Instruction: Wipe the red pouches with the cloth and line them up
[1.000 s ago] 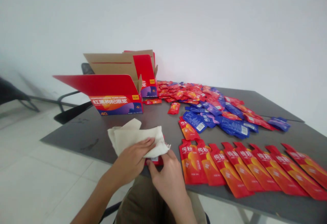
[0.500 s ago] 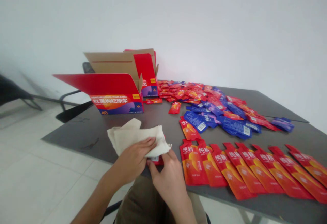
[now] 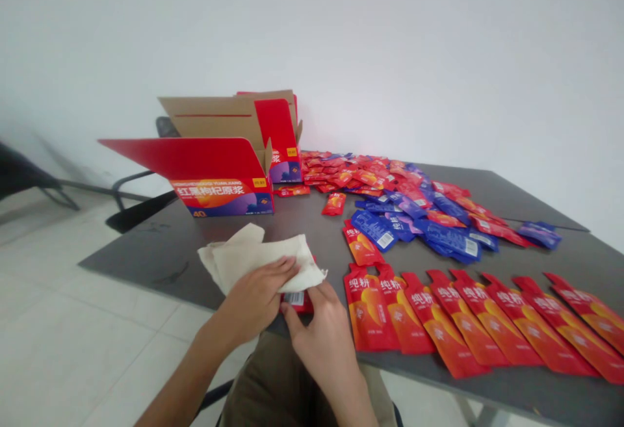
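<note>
My left hand (image 3: 258, 297) presses a folded cream cloth (image 3: 253, 259) down onto a red pouch (image 3: 297, 299) near the table's front edge. Most of that pouch is covered; a barcode and part of its lower end peek out below the cloth. With thumb and fingers, my right hand (image 3: 325, 336) holds the pouch at its right side, close to the cloth's frayed corner. Just right of this hand begins a row of several red pouches (image 3: 368, 313), laid face up and partly overlapping, with one more pouch (image 3: 361, 245) above the row's left end.
Two open red cartons, one in front (image 3: 224, 196) and one behind (image 3: 286, 154), stand at the back left of the dark table (image 3: 312, 238). Red and blue pouches form a loose heap (image 3: 380, 180) beside them. Black chairs (image 3: 141, 209) stand left of the table.
The cloth and my left hand have slid slightly to the left, and more of the pouch's barcode shows. My right hand keeps its hold in nearly the same place.
</note>
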